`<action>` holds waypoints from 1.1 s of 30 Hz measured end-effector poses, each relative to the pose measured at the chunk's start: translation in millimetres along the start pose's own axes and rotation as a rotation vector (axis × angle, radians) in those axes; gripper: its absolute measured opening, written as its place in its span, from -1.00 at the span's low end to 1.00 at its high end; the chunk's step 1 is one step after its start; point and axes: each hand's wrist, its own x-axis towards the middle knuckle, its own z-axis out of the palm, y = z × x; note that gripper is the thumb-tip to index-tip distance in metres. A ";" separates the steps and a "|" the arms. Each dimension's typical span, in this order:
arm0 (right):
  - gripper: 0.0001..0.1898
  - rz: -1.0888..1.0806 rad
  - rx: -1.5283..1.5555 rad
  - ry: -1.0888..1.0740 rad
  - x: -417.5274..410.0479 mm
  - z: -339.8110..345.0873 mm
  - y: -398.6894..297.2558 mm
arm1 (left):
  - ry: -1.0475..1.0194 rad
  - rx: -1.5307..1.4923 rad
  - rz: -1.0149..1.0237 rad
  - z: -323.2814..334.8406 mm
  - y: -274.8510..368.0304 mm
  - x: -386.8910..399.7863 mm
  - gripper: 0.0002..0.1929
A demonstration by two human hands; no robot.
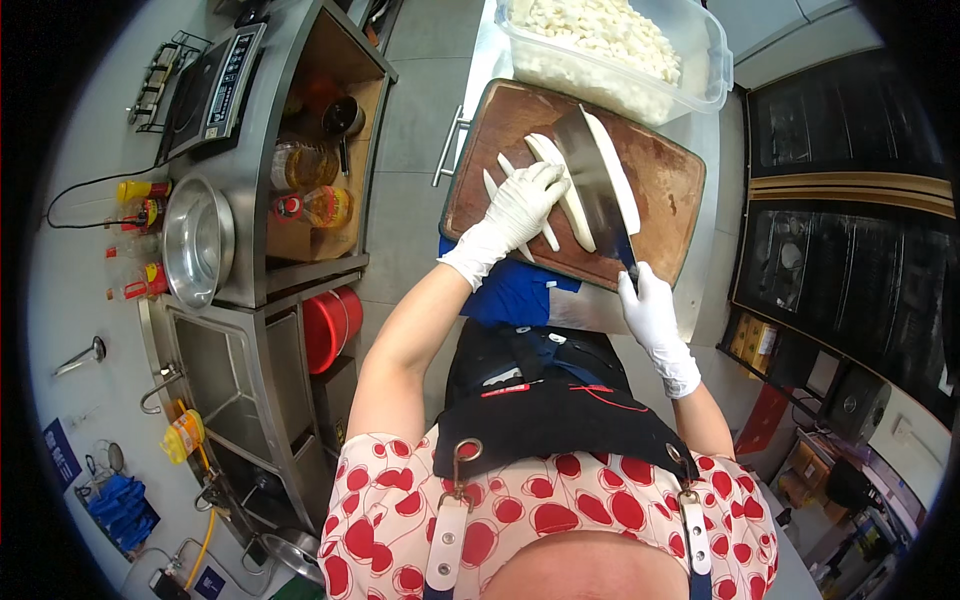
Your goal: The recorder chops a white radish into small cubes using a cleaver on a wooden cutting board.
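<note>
My right hand (648,304), in a white glove, grips the handle of a broad cleaver (589,172) whose blade lies across the wooden cutting board (667,247). Under my gloved left hand (525,199) is a long white vegetable piece (576,217), its kind unclear, which the fingers press against the board left of the blade. Another long white slice (616,176) rests along the blade's right side. Thinner white strips (551,237) lie beneath and beside my left hand, partly hidden by it.
A clear plastic tub (600,75) of white diced pieces stands beyond the board. A blue cloth (506,292) lies under its near edge. At left are a steel counter with a metal bowl (199,240), a sink (225,382) and a red bucket (322,334); dark glass-fronted cabinets (840,255) stand at right.
</note>
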 end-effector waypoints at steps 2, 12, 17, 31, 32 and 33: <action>-0.80 -0.004 0.004 -0.009 1.3 0.2 0.5 | -0.044 0.013 0.001 0.4 -0.2 -3.3 -0.56; -0.77 -0.010 -0.051 -0.057 10.7 -8.7 6.1 | -0.151 0.080 0.066 -9.0 -6.8 6.2 -0.60; -0.77 0.005 -0.054 -0.074 13.7 -11.8 7.8 | -0.127 0.114 0.105 -7.8 -8.8 8.7 -0.67; -0.77 -0.032 -0.062 -0.082 17.3 3.6 -1.6 | -0.010 0.014 -0.103 -1.4 -12.8 -23.4 -0.85; -0.77 -0.035 -0.063 -0.085 16.7 4.0 -3.3 | -0.009 0.015 -0.107 -2.4 -13.1 -25.1 -0.85; -0.77 -0.058 -0.072 -0.059 13.9 4.5 -4.6 | 0.083 -0.010 -0.114 -5.3 -12.3 -25.6 -0.85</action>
